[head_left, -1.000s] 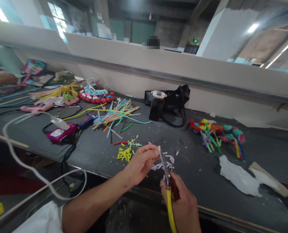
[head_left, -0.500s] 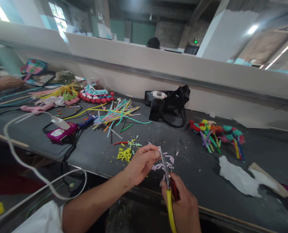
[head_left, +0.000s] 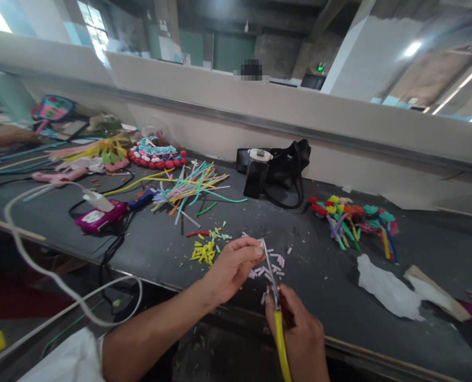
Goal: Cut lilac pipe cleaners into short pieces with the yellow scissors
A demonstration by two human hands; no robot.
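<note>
My right hand grips yellow-handled scissors near the table's front edge, blades pointing up and away. My left hand pinches a small pale strip at the blade tips; the strip is too small to make out well. Under the hands lie several short lilac cut pieces. Left of them sits a little heap of yellow cut pieces.
On the dark table: a fan of coloured strips, a bunch of coloured craft flowers, a black bag with a phone, a magenta glue gun with white cable, white scraps. Another person's arm works far left.
The scissors and both hands have shifted only slightly; the blades look a bit more closed on the strip. Otherwise nothing has moved.
</note>
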